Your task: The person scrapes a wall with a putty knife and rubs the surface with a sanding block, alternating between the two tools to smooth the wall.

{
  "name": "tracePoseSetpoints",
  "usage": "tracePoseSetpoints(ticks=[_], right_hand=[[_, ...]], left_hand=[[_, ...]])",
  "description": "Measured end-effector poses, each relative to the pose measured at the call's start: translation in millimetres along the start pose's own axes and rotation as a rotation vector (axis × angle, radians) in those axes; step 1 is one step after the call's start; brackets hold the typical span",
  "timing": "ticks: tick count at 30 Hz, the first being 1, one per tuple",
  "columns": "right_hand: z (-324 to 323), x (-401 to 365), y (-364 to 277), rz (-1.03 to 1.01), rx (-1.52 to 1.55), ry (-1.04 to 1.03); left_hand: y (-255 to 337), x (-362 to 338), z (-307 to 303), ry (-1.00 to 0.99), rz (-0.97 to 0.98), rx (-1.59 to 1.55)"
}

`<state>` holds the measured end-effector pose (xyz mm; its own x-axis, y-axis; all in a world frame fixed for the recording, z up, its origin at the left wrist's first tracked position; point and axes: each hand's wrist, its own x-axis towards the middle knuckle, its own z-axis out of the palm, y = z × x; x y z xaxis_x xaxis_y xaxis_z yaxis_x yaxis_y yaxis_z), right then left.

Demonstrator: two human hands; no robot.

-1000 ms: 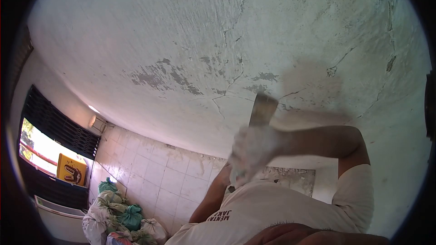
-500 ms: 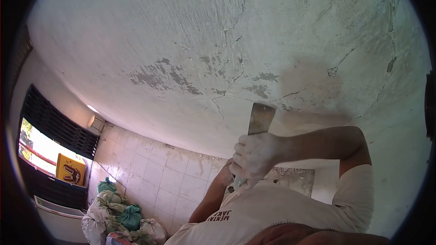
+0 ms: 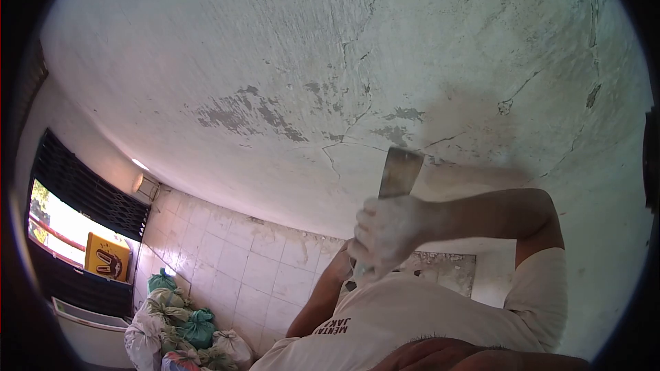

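Note:
My right hand (image 3: 390, 232), dusted with white, is closed around the handle of a wide-bladed scraper (image 3: 401, 173). The metal blade points up, its edge at the cracked, peeling white surface (image 3: 309, 41), close to a patch of bare grey. A pale green bit of the handle shows under the fist. My left hand (image 3: 341, 264) is closed at the lower end of the handle, largely hidden behind the right hand.
Several tied sacks (image 3: 199, 330), white and green, are piled at the lower left. Beyond them are a yellow box (image 3: 107, 257) with a cartoon design, a dark folding grille (image 3: 89, 178) and a bright opening. White tiles (image 3: 240, 268) cover the surface nearby.
The scraper and my right hand have shifted slightly up and to the right along the surface. Both hands keep the same grip.

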<state>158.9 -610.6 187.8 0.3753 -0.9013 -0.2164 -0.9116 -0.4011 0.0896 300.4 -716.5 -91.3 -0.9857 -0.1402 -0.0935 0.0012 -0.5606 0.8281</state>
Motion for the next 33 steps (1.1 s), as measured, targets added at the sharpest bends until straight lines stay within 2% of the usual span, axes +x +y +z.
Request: tracePoseSetpoints(ticks=[3, 4, 6, 8, 11, 12, 15, 16, 17, 19, 20, 21, 23, 27, 28, 31, 33], right_hand=[[18, 11, 5, 0.056, 0.066, -0.122], [21, -2, 20, -0.011, -0.257, 0.198], [22, 1, 15, 0.019, -0.157, 0.073], [12, 6, -1, -0.025, -0.065, -0.094], [18, 6, -3, -0.010, -0.063, -0.100], [8, 7, 12, 0.081, 0.031, -0.184], [11, -1, 9, 0.054, -0.180, -0.003], [10, 6, 1, 0.026, 0.028, -0.157], [14, 6, -5, -0.023, -0.013, -0.110], [13, 2, -14, -0.118, -0.089, -0.022], [7, 7, -1, 0.076, 0.069, -0.211], [8, 5, -1, 0.050, 0.032, -0.133], [12, -1, -1, -0.006, -0.047, 0.025], [17, -4, -15, -0.096, -0.073, 0.102], [0, 7, -1, 0.102, 0.127, -0.210], [-2, 2, 0, 0.031, -0.015, -0.123], [4, 2, -14, -0.031, 0.023, -0.083]], left_hand=[[-15, 4, -21, -0.111, 0.010, 0.125], [-16, 3, -24, -0.167, 0.011, 0.132], [-15, 3, -21, -0.272, 0.035, -0.050], [-6, 4, -15, -0.187, -0.045, -0.083], [9, 2, 0, -0.058, -0.172, -0.140], [11, 1, 1, -0.014, -0.215, -0.159], [-3, 1, -12, -0.083, -0.118, 0.040], [-6, 1, -12, -0.015, -0.101, -0.007], [-11, 1, -9, 0.051, -0.085, -0.053], [-10, 1, -7, 0.018, -0.087, -0.128], [-3, 1, -10, -0.082, -0.102, -0.154], [0, 1, -11, -0.182, -0.116, -0.180], [-8, 3, -17, -0.183, -0.140, -0.222], [-30, 6, -33, -0.175, -0.177, -0.288], [-28, 5, -30, -0.169, -0.179, -0.287], [-9, 0, -18, -0.156, -0.154, -0.213], [-6, 0, -16, -0.138, -0.144, -0.192]])
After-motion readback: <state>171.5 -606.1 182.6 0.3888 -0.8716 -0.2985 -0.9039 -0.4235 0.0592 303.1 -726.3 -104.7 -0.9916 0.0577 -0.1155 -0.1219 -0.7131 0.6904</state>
